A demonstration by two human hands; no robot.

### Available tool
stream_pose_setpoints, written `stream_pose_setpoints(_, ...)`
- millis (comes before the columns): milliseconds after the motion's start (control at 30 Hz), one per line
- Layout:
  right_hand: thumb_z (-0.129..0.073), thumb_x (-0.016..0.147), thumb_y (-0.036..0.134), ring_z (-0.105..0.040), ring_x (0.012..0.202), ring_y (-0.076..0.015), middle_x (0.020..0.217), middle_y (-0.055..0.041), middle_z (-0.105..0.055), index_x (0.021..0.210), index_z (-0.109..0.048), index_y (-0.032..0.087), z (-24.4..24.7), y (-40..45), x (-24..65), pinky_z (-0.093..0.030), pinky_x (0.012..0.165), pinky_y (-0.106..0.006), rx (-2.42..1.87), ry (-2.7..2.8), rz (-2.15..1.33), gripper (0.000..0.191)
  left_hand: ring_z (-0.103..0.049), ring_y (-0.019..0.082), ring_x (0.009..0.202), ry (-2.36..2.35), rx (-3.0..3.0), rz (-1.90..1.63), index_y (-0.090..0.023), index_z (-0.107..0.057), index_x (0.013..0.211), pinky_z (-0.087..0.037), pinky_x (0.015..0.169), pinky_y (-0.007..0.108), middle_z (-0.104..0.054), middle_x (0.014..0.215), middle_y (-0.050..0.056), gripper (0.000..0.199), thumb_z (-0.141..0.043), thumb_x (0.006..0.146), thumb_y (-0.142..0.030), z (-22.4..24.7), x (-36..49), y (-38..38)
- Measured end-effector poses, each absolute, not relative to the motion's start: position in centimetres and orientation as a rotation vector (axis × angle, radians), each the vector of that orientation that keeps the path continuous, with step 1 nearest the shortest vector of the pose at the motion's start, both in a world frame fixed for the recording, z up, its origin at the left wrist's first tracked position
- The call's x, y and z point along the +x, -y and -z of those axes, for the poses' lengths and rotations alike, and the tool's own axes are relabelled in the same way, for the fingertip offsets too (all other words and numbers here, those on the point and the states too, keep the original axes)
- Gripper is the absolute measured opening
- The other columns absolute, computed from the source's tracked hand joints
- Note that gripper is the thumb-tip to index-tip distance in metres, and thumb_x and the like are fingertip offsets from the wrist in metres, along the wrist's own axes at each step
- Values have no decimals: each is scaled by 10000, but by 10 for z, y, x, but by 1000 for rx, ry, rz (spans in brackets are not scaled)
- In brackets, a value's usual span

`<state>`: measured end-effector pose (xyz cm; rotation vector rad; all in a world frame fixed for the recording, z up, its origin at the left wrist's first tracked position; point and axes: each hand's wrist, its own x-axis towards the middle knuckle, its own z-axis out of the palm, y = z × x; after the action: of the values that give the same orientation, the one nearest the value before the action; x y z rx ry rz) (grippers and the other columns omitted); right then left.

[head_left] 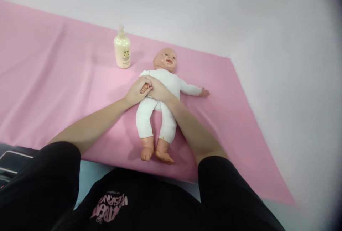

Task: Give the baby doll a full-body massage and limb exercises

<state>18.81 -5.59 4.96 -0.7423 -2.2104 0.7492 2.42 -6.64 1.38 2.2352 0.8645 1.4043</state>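
Note:
A baby doll in a white body suit lies on its back, head away from me and bare feet toward me. My left hand and my right hand meet over the doll's arm on the left side. Both are closed around that arm, fingers overlapping. Between my thumbs the small doll hand pokes out, while most of the forearm is hidden. The doll's other arm stretches out to the right, untouched.
A pink sheet covers the table, with folds on the left. Left of the doll's head stands a cream-coloured pump bottle. A pale wall runs along the back and right. Dark items sit at lower left.

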Motion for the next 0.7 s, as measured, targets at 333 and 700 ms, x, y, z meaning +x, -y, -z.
stream_pose_setpoints(333,-540,744,116,-536,1375,-237,1468,-112,-555,1452,-482,144,-38,47,190,-429,1230,-402,-890,2202,-670,711,-599,220,964,-896,2085,-1622,-232,-549,949,-497,930,393,-634,998,46,217,-722,824,-266,-12,21,57)
stream_pose_setpoints(700,-619,848,206,-510,1432,-226,1529,-121,-511,1514,-464,163,-36,48,189,-384,1275,-428,-878,2186,-737,685,-637,152,826,-918,1595,-1579,-213,-590,917,-536,816,300,-651,862,0,356,-831,770,-429,1,15,38)
